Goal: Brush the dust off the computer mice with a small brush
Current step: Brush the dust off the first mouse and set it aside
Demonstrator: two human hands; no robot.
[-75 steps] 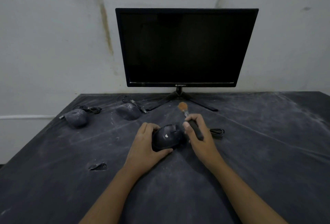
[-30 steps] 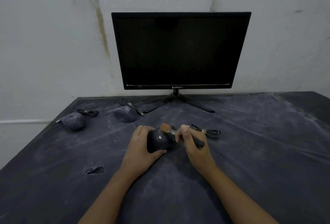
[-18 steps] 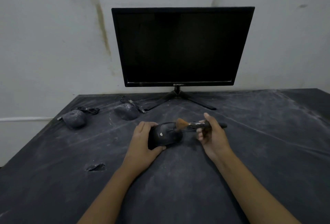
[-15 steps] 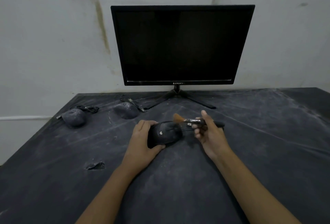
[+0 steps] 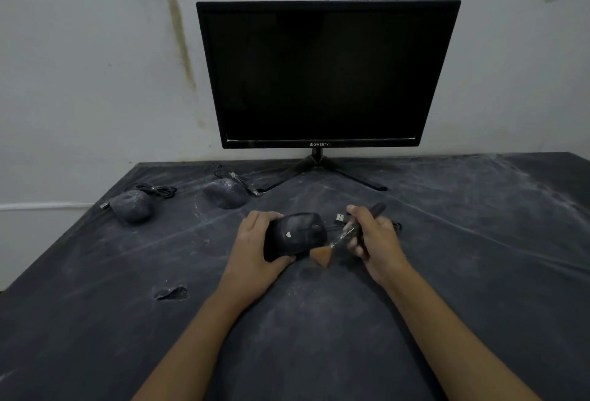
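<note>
Gripping the black mouse (image 5: 295,234) from its left side, the left hand (image 5: 255,247) holds it on the dusty dark table (image 5: 479,257) just as it did half a second ago, fingers curled over the far edge and thumb at the near edge. The right hand (image 5: 373,241) is wrapped round the small brush (image 5: 343,234), which has swung. Earlier it lay nearly level with its orange bristles (image 5: 320,257) at the mouse's far top edge; now the bristles point down toward the person, at the mouse's near right corner, and the handle end sticks up and away. A USB plug (image 5: 340,218) now shows between the two hands. Two dusty mice (image 5: 131,207) lie unmoved at far left, with the dark monitor (image 5: 322,74) behind.
</note>
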